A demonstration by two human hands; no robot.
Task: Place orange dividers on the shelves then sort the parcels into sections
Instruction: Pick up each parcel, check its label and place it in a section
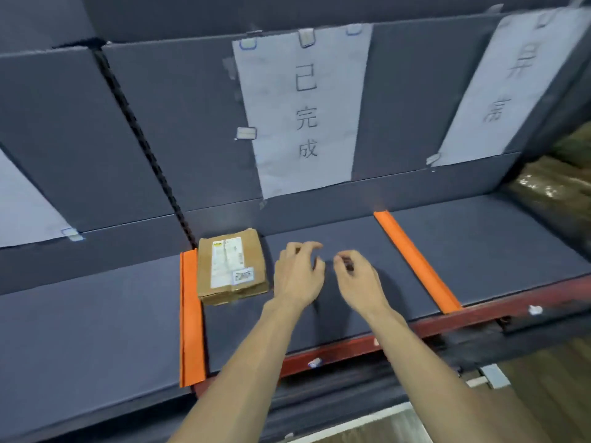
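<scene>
While both hands hovered loosely curled, apparently holding nothing, the cardboard parcel (232,270) lay just beyond the left hand (299,276); orange dividers (191,318) flanked the right hand (356,281).

Both arms reach forward, left hand (299,276) and right hand (358,279) loosely curled.

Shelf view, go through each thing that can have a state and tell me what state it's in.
left divider: lying flat on shelf
right divider: lying flat on shelf
parcel: flat, sealed, beside left divider
left hand: empty, fingers loosely curled
right hand: empty, fingers loosely curled
middle sign: taped to back panel
</scene>
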